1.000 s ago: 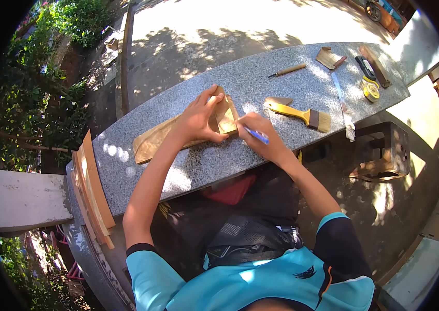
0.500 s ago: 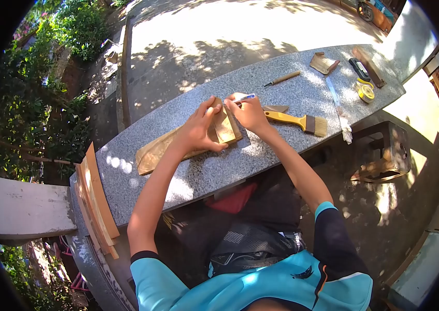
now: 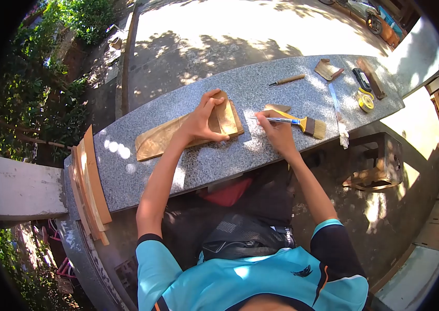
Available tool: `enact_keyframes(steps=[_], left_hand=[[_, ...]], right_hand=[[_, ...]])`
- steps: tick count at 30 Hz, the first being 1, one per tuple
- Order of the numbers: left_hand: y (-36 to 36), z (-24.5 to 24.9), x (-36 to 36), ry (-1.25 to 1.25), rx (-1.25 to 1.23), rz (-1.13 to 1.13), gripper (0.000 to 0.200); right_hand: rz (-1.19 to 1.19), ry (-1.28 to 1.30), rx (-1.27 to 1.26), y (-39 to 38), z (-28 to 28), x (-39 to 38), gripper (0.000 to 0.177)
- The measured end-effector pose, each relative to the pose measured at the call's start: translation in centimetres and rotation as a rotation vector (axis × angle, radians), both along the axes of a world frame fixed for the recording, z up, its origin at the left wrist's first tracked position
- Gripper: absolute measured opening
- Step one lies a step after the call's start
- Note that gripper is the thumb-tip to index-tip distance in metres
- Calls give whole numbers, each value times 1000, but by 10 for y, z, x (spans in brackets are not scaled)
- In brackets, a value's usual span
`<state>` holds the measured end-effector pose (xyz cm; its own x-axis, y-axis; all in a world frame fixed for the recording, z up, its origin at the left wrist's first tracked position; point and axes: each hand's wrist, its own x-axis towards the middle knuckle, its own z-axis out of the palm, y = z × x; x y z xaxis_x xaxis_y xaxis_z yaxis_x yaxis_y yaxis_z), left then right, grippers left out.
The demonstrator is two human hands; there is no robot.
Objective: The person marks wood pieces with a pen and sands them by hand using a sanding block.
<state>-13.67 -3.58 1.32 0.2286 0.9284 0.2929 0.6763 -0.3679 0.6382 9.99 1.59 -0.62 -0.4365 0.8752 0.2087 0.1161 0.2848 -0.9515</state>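
Left hand (image 3: 198, 124) spread wide, thumb at the near side and fingers at the far side, this person is bracing a short wooden piece (image 3: 225, 120) at the right end of a long board (image 3: 153, 142). Whether the short piece sits fully on the board or partly against it, I can't tell from where I stand. Both lie on the speckled stone counter (image 3: 121, 179). The right hand (image 3: 280, 137) is closed around a blue pen (image 3: 288, 121), its tip pointing at the wood but apart from it. That hand is over the handle of a paintbrush (image 3: 310, 126); whether they touch is hidden.

What worries me is the left hand's hold: should the thumb ease off, the short piece could skew, and any pen line would come out crooked. A careless right wrist might knock the brush. Further right, a knife (image 3: 336, 103) has its wrapped end past the counter's edge, so a passing sleeve could tip it off.
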Motion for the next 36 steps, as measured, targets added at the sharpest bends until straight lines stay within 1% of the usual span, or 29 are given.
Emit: enact_keyframes(steps=[2,3,6,9,10,12,13,15,16,17,19,20,22,23,26,27,31,34,36], left_hand=[[-6,3,-5,-2,-20,30,90],[-9,2,-7,-10,-32,48,90],[-23,-6,-24,41,38,64,91],[-30,-8,-23,50,57,123,94],[-30,-5,-22,22,30,126,94],[-30,3,-19,-36,-24,127,96],[-30,7,-18,-16,-47,115,97],[-25,16,-19,34,-86,86,100],[-20,18,-20,14,-84,58,100],[-15,15,-17,0,-80,26,101],[-11,20,-4,-54,-96,-2,100],[-7,20,-4,-14,-74,4,99],[-1,13,3,45,-40,5,97],[0,11,2,8,-52,11,96],[-2,3,1,15,-28,51,97],[-2,1,1,13,-25,68,98],[-2,-2,-1,35,-10,67,98],[-1,0,0,28,-32,61,96],[0,-1,0,38,-37,51,95]], right_hand=[[-17,113,-144,14,-16,-5,21],[-28,144,-136,14,-15,-5,20],[-19,128,-168,16,-17,-2,20],[27,28,-134,16,-20,-3,19],[45,-4,-113,18,-20,-5,19],[68,-23,-15,16,-19,-8,19],[76,-32,34,14,-19,-7,18],[94,-26,11,12,-19,-6,18],[99,-10,7,13,-17,-8,17],[106,92,-20,12,-15,-11,15],[118,131,-80,16,-17,-12,14],[125,146,-114,15,-17,-11,14],[126,128,-61,15,-17,-11,14],[126,110,-34,15,-17,-10,14],[103,78,-47,16,-17,-8,15],[82,14,18,18,-19,-8,17],[73,105,-47,16,-17,-10,18],[142,27,-139,19,-14,-6,16],[143,33,-160,18,-11,-6,17]])
